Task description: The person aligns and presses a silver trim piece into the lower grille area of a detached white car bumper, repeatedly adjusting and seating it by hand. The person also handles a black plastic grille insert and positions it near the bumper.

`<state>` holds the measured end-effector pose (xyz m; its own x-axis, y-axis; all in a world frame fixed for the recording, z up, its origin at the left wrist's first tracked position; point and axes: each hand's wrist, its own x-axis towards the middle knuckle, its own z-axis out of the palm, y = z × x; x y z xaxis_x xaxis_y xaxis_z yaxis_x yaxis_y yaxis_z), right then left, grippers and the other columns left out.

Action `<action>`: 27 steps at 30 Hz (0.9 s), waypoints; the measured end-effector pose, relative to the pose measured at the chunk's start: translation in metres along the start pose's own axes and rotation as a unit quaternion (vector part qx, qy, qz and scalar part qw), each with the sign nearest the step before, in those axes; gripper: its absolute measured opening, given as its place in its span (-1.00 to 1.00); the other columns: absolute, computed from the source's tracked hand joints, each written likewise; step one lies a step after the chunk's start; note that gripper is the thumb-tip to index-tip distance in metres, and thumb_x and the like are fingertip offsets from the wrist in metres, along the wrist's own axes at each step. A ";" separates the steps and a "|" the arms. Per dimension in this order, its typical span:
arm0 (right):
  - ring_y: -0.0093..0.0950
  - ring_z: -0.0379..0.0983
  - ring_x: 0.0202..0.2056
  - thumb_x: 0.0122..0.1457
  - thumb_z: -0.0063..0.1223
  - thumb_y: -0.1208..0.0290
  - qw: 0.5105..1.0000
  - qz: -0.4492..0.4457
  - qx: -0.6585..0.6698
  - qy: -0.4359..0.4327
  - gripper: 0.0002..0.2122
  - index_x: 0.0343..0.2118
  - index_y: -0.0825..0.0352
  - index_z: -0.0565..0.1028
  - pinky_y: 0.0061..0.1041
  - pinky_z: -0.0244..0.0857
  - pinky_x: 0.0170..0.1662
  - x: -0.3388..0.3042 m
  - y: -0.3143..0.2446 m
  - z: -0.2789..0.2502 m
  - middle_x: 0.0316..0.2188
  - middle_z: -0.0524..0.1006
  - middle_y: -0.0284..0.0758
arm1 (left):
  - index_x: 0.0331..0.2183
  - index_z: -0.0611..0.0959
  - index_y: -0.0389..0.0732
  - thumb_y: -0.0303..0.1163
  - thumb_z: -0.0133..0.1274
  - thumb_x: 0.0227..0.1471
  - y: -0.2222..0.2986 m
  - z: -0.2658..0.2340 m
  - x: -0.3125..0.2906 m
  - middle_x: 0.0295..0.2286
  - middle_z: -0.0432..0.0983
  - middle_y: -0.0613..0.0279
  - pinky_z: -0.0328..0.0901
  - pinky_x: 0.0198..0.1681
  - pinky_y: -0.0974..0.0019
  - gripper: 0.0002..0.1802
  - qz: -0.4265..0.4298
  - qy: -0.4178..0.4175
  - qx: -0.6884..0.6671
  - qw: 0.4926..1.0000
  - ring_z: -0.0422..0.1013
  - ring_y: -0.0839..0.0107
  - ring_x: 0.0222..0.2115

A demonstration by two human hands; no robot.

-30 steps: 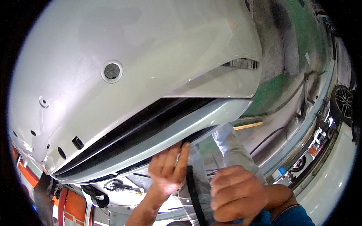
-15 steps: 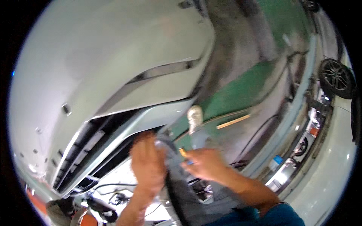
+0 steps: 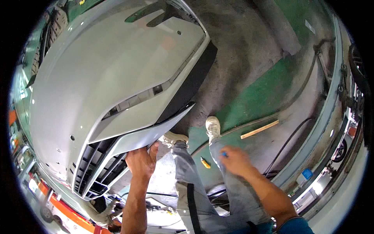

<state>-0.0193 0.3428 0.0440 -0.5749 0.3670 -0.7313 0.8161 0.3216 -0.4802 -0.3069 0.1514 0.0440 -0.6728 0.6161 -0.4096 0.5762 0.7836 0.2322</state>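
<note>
A large pale grey car bumper (image 3: pixel 128 66) with dark grille slats slants across the left side. My left hand (image 3: pixel 142 160) grips the lower edge of its silver trim strip (image 3: pixel 152 132); the thumb points up and the fingertips are partly hidden. My right hand (image 3: pixel 235 160), somewhat blurred, hangs over my right leg, apart from the bumper. Its closed fingers pinch a small blue piece (image 3: pixel 224 154), too small to name. On the floor between my legs lies a yellow-orange utility knife (image 3: pixel 205 163).
A wooden strip (image 3: pixel 260 129) lies on the green and grey floor right of my shoes. Dark hoses (image 3: pixel 286 142) run across there. A grey metal rail (image 3: pixel 325 113) curves along the right, with a blue-capped container (image 3: pixel 306 175) beside it. Orange equipment (image 3: pixel 64 208) stands at lower left.
The view has shifted, showing more of the bumper's far side. My right hand has moved right, away from my left hand and the utility knife. My left hand stays at the trim.
</note>
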 end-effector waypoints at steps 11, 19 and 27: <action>-0.33 0.54 -0.28 0.14 0.26 0.23 0.837 0.344 0.063 0.420 -0.74 -0.24 0.33 0.63 -0.42 0.41 -0.29 -0.234 0.234 -0.073 -0.28 0.56 -0.14 | -0.15 0.63 -0.43 0.21 -0.11 0.21 -0.054 0.030 -0.001 -0.24 0.57 -0.28 0.35 -0.20 -0.14 -0.24 0.007 0.019 0.106 0.994 0.48 -0.27 -0.24; -0.09 0.56 -0.16 0.17 0.08 0.28 0.717 0.602 -0.116 0.332 -0.70 -0.04 0.20 0.56 -0.16 0.42 -0.10 -0.339 0.341 -0.048 -0.19 0.61 -0.07 | -0.13 0.63 -0.42 0.07 -0.07 0.25 -0.053 0.027 0.006 -0.18 0.56 -0.30 0.36 -0.15 -0.08 -0.35 -0.015 -0.004 0.123 0.992 0.49 -0.20 -0.18; -0.20 0.51 -0.24 0.17 0.10 0.25 0.757 0.614 -0.170 0.144 -0.71 -0.15 0.34 0.55 -0.18 0.35 0.00 -0.418 0.545 0.021 -0.24 0.59 -0.19 | -0.36 0.65 -0.31 0.09 0.06 0.16 -0.028 0.007 -0.004 -0.44 0.58 -0.13 0.34 -0.32 -0.07 -0.45 -0.100 -0.050 0.148 0.983 0.50 -0.08 -0.43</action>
<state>0.6677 0.3462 0.0778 0.5772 0.7301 -0.3657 0.7110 -0.2291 0.6648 -0.3169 0.1258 0.0330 -0.7464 0.4292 -0.5086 0.5566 0.8215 -0.1235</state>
